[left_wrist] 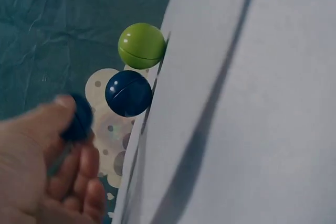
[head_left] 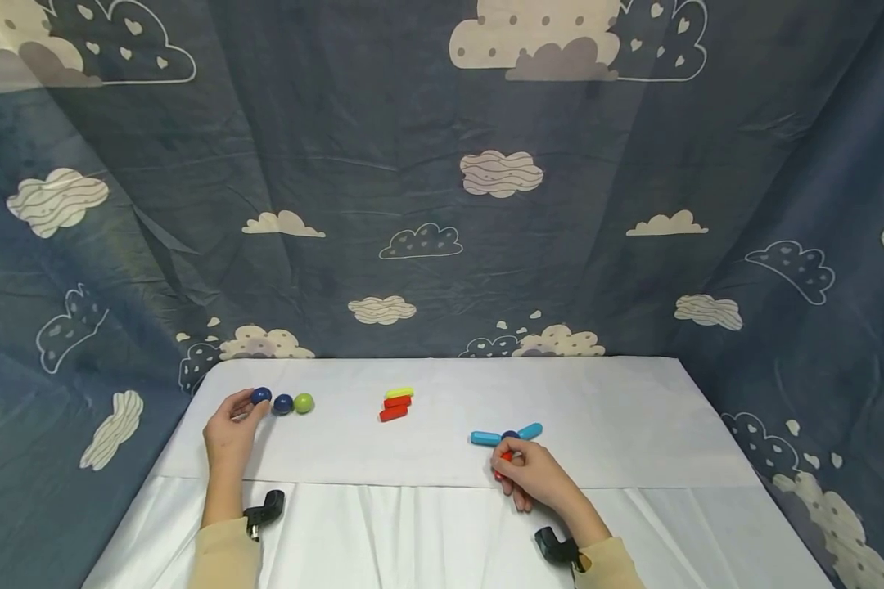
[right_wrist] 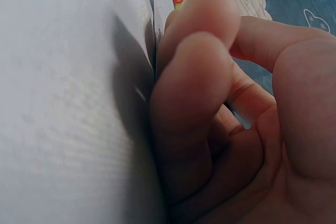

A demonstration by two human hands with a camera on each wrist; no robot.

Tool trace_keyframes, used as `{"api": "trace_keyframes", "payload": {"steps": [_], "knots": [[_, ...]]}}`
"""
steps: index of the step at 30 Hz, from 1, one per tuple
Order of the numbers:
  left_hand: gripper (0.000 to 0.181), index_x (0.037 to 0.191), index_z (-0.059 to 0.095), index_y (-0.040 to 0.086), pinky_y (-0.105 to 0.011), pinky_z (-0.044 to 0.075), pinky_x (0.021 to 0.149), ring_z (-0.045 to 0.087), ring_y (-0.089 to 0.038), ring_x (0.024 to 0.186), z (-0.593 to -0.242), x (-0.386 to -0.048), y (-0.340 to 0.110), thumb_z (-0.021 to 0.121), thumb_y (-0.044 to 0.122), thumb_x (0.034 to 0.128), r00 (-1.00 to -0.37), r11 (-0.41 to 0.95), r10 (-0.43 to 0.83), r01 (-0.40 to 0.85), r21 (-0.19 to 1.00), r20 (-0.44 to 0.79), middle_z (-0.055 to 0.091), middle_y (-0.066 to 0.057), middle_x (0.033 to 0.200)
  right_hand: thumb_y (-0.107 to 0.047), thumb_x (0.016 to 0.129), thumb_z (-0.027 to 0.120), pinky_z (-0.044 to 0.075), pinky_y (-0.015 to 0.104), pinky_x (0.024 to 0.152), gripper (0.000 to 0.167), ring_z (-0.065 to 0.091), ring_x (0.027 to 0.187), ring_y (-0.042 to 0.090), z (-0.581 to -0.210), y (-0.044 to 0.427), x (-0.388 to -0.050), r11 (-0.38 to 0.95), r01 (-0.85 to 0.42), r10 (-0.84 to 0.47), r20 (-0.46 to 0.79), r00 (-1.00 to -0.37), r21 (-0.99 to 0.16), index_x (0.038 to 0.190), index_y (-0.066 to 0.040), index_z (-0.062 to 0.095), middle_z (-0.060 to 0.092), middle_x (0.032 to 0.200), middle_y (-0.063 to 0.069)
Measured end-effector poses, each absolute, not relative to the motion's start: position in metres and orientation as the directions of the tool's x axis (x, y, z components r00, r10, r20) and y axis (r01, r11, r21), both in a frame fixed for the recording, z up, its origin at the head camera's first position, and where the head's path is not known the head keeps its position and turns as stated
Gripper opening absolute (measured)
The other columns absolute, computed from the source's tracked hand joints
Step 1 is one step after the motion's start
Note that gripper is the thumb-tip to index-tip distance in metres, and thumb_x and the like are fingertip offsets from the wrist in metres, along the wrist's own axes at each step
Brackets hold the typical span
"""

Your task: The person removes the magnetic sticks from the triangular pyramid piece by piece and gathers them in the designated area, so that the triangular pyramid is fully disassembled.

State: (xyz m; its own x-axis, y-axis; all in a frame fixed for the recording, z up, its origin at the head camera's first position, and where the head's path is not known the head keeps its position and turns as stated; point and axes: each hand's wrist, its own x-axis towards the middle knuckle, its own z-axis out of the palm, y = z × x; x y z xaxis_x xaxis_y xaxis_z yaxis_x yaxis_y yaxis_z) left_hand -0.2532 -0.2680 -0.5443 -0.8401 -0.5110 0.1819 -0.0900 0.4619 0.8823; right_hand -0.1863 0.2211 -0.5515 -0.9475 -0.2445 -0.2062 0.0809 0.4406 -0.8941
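Observation:
In the head view the left hand (head_left: 230, 432) pinches a dark blue ball (head_left: 261, 395) between thumb and fingers, just left of another blue ball (head_left: 283, 404) and a green ball (head_left: 304, 402). The left wrist view shows the hand (left_wrist: 50, 163) with the held ball (left_wrist: 79, 118) apart from the blue ball (left_wrist: 128, 93) and green ball (left_wrist: 142, 45). My right hand (head_left: 534, 474) pinches a red piece (head_left: 504, 465) below a blue ball (head_left: 511, 435), which lies between two light blue sticks (head_left: 485, 438) (head_left: 530, 431). Curled fingers of the right hand (right_wrist: 226, 108) hide the red piece in the right wrist view.
Two red pieces (head_left: 397, 402) (head_left: 394, 414) and a yellow one (head_left: 399, 393) lie grouped on the white table (head_left: 442, 458) between the hands. A dark curtain with clouds (head_left: 368, 164) stands behind and beside the table.

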Motion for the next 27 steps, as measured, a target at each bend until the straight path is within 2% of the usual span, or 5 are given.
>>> {"api": "trace_keyframes", "payload": {"steps": [3,7,10,16,27], "knots": [[0.039,0.130,0.071,0.004,-0.015,0.042,0.082,0.053,0.012,0.084,-0.551,-0.253,-0.272,0.078,0.022,0.0961,-0.818,0.444,-0.553,-0.131,0.886,0.156,0.075,-0.022,0.124,-0.027,0.105,0.066,0.045,0.025,0.040,0.020,0.052,0.039,0.009,-0.551,0.221,-0.186,0.438,0.083,-0.245,-0.208,-0.947,-0.895,0.107,-0.007,0.064,0.065,0.064,0.003],[0.040,0.131,0.069,0.001,-0.036,0.049,0.099,0.070,-0.021,0.104,-0.555,-0.253,-0.273,0.076,0.019,0.0964,-0.822,0.450,-0.552,-0.154,0.879,0.139,0.074,-0.025,0.127,-0.027,0.105,0.067,0.045,0.025,0.040,0.020,0.052,0.038,0.008,-0.552,0.221,-0.186,0.439,0.080,-0.245,-0.205,-0.948,-0.895,0.106,-0.007,0.064,0.065,0.064,0.003],[0.041,0.133,0.067,0.000,-0.054,0.043,0.111,0.065,-0.043,0.124,-0.557,-0.255,-0.273,0.075,0.018,0.0971,-0.842,0.473,-0.524,-0.167,0.865,0.124,0.071,-0.027,0.130,-0.027,0.105,0.066,0.045,0.025,0.040,0.020,0.052,0.038,0.008,-0.552,0.221,-0.186,0.441,0.077,-0.246,-0.203,-0.948,-0.894,0.105,-0.007,0.064,0.065,0.063,0.003],[0.042,0.135,0.065,0.001,-0.060,0.038,0.116,0.059,-0.047,0.133,-0.559,-0.260,-0.272,0.074,0.016,0.0972,-0.865,0.519,-0.492,-0.199,0.831,0.100,0.069,-0.027,0.135,-0.026,0.105,0.066,0.046,0.025,0.040,0.019,0.052,0.038,0.008,-0.551,0.221,-0.186,0.444,0.076,-0.246,-0.204,-0.948,-0.893,0.105,-0.007,0.064,0.065,0.063,0.003],[0.046,0.140,0.064,0.000,-0.059,0.037,0.119,0.057,-0.046,0.136,-0.557,-0.257,-0.272,0.073,0.019,0.0983,-0.863,0.505,-0.499,-0.210,0.837,0.084,0.067,-0.025,0.140,-0.027,0.105,0.066,0.045,0.025,0.040,0.020,0.052,0.038,0.008,-0.552,0.221,-0.186,0.442,0.076,-0.242,-0.201,-0.949,-0.894,0.106,-0.007,0.064,0.065,0.063,0.002]]}}
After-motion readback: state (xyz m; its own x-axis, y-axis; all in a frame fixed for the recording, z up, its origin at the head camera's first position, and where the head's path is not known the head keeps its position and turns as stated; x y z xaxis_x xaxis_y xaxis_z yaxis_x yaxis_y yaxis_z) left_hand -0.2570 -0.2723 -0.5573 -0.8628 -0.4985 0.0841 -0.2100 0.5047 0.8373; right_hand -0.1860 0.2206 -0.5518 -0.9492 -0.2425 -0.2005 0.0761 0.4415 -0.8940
